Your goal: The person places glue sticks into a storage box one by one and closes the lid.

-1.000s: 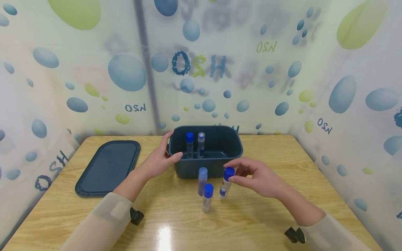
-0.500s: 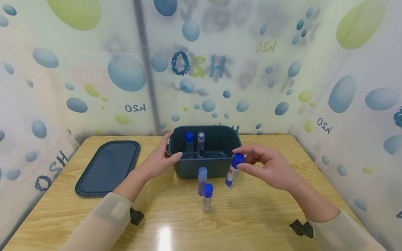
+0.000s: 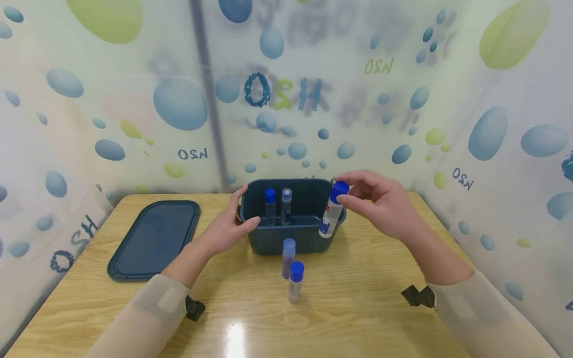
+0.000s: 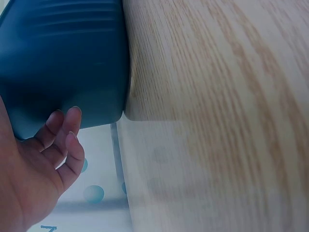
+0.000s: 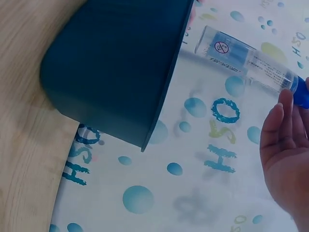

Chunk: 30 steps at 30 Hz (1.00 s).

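Note:
My right hand (image 3: 380, 204) pinches the blue cap of a clear glue bottle (image 3: 330, 219), which tilts above the front right rim of a dark blue plastic bin (image 3: 286, 241). In the right wrist view, the bottle (image 5: 246, 59) hangs apart from the bin wall (image 5: 111, 72), with printed labels showing. My left hand (image 3: 228, 226) holds the bin's left end, its thumb at the front rim. The left wrist view shows curled fingers (image 4: 67, 150) against the bin's outside. Inside stand a blue-capped bottle (image 3: 270, 206) and a clear-capped one (image 3: 286, 206).
In front of the bin stand a bottle with a pale blue cap (image 3: 288, 258) and a blue-capped bottle (image 3: 296, 282). A dark blue lid (image 3: 154, 241) lies left on the wooden table (image 3: 358, 318). A printed curtain (image 3: 286, 139) surrounds the table's back and sides.
My right hand has lifted the glue bottle off the table, up to the bin's front right rim. My left hand and the bin have stayed in place.

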### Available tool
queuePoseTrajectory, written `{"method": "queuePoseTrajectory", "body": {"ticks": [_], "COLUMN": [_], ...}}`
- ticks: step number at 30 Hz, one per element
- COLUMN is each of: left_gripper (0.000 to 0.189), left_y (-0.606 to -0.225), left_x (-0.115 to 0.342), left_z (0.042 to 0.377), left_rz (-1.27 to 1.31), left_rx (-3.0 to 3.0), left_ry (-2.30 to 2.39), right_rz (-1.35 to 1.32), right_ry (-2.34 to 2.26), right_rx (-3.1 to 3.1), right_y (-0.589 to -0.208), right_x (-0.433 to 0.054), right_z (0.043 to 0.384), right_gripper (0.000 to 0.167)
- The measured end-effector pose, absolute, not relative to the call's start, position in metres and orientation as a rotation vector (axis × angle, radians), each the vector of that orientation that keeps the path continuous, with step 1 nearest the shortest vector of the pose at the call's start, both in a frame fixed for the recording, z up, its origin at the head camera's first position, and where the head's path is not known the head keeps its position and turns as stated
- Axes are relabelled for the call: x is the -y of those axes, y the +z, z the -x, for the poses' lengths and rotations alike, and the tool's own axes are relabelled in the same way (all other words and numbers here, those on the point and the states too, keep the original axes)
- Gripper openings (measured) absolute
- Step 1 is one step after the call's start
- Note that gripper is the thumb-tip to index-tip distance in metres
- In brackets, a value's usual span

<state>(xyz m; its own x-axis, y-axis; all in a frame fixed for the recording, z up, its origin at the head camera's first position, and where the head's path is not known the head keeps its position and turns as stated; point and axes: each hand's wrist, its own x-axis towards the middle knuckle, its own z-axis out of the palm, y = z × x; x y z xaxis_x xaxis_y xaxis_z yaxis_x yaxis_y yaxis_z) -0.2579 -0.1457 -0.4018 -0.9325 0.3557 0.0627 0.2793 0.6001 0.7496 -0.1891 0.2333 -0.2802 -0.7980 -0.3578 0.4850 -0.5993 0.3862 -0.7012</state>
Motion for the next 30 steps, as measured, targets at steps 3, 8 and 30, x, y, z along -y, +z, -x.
{"method": "queuePoseTrajectory", "body": {"ticks": [3,8,30], "left_gripper": [0.099,0.1,0.101], "left_y": [-0.402,-0.404,-0.405], "left_x": [0.145,0.145,0.146], "left_z": [0.258,0.259,0.26], "left_rz": [-0.532,-0.536,-0.541], "left_rx": [-2.728,-2.733,-2.74], "left_ry": [1.254,1.26,1.246], "right_rz": [-0.778,-0.683,-0.568], "right_ry": [1.385,1.394,1.457], "right_rx": [2.421,2.47,2.605], "right_y": [-0.277,-0.279,-0.338], "right_x": [-0.231,-0.226,-0.201], "right_z": [0.199,0.217,0.304], "right_gripper": [0.035,0.036,0.043]}}
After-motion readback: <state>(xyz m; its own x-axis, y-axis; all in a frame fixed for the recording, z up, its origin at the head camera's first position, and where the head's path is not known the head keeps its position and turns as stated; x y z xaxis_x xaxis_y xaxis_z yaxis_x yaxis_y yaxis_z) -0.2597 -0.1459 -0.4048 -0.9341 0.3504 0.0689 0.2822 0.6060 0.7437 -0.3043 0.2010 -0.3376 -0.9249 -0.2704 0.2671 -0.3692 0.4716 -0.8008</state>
